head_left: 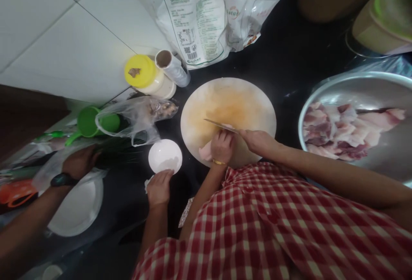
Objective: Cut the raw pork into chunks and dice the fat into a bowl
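Meat piece (205, 152): pale, on the near part of the round cutting board (196, 102), partly hidden by the left hand (222, 146); probably light, soft and slippery, best held from above with curled fingertips.
Left hand: fingers bent, pinning the meat piece to the board.
Knife (218, 124): presumably stiff; grasped at its near right end by the right hand (259, 143), blade beside the left fingers.
Edges: blade tip points left and slightly far; the basin (301, 121) limits the right, and another person's hand (160, 186) at the white bowl (161, 153) the left.
Open room: the board's far part.
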Motion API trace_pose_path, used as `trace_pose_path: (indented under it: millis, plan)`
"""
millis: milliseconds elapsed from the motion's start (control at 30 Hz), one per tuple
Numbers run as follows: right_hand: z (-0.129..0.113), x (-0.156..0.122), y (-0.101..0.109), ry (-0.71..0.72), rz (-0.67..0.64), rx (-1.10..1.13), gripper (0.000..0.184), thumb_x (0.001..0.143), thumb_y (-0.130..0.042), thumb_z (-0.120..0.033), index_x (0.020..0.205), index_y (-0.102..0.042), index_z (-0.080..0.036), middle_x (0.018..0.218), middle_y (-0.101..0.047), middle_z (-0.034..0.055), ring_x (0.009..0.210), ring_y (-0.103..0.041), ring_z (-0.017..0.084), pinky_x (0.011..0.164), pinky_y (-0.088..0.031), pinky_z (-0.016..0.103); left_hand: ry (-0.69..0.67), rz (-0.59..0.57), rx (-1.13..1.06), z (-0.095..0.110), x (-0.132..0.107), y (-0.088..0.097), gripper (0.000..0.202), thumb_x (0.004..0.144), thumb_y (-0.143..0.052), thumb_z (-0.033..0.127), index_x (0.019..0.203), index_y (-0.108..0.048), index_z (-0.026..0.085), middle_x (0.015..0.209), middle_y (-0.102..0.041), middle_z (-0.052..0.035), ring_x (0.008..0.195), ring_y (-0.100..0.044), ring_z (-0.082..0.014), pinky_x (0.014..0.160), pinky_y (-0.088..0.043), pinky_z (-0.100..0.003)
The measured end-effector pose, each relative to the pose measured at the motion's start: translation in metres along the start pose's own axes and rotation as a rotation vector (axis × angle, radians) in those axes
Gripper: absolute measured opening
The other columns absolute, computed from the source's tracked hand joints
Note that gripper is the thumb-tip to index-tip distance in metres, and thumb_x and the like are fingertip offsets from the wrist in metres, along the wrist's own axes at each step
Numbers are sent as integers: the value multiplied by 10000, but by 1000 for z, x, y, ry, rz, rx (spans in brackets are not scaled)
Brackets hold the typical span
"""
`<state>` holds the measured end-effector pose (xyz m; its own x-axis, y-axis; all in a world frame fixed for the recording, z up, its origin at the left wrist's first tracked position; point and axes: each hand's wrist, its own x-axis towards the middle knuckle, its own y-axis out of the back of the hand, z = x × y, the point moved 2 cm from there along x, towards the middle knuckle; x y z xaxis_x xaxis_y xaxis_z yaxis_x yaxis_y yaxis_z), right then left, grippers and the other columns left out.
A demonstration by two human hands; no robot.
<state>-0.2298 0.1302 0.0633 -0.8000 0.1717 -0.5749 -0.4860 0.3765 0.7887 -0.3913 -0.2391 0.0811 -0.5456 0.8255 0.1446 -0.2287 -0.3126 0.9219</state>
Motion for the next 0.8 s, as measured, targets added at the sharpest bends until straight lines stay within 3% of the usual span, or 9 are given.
trace_pose_path:
  millis: [67,133,200,267,367,433,533,633,800]
  plan:
    - [-4,8,0,23,28,14,461,855,-68,-272,1222,-336,-199,994,-501,51,681,-370,-72,657,-159,80,13,-56,48,-24,-19,6,390,898,-386,240,1239,-496,395,1037,-631,12,1076,-545,-167,1033,-414,-405]
    - [3,8,-1,26,29,55,459,857,-81,-286,1215,-354,-194,979,-507,47,666,-358,-74,647,-140,92,-21,-48,31,-16,-17,6,378,918,-338,255,1244,-498,362,1053,-631,3,1081,-550,-170,998,-441,-436]
    - [17,3,-2,-13,19,91,466,864,-83,-328,1185,-381,-168,924,-517,45,619,-313,-76,637,-120,104,-67,26,-10,19,3,0,375,936,-292,258,1244,-495,323,1101,-616,-11,1123,-530,-168,966,-461,-462]
    - [31,-4,-2,-89,24,115,497,867,-69,-376,1152,-405,-147,865,-519,46,576,-249,-75,636,-102,112,-81,70,-5,69,39,-21,365,941,-284,257,1235,-495,306,1165,-586,-27,1170,-495,-167,924,-484,-474]
    - [37,-15,1,-152,26,144,498,865,-77,-421,1136,-424,-189,856,-521,25,555,-150,-72,641,-69,110,-106,93,33,133,104,-77,325,931,-324,250,1152,-561,278,1133,-601,-54,1173,-487,-192,938,-470,-480]
    - [30,-24,1,-108,8,157,474,866,-83,-420,1138,-421,-227,887,-522,7,559,-117,-73,642,-56,105,-136,77,31,153,136,-115,289,917,-377,234,1113,-589,210,1117,-608,-60,1146,-506,-189,967,-461,-424]
    - [19,-41,1,-38,10,146,423,865,-95,-331,1122,-413,-222,923,-511,-4,562,-77,-75,627,-49,108,-181,129,16,154,153,-145,252,904,-428,225,1057,-608,139,1084,-617,-73,1101,-523,-190,981,-440,-377]
    - [18,-56,0,-22,30,121,383,848,-123,-261,1106,-401,-211,931,-501,-18,560,-23,-71,603,-50,114,-186,165,11,146,150,-145,223,893,-457,231,997,-619,119,1001,-635,-88,1054,-542,-200,961,-438,-374]
    - [24,-71,-6,-31,17,90,376,837,-138,-249,1091,-407,-184,867,-497,0,556,-55,-82,609,-49,103,-188,170,5,146,147,-139,220,891,-452,227,986,-618,120,941,-636,-110,1054,-535,-226,906,-450,-390]
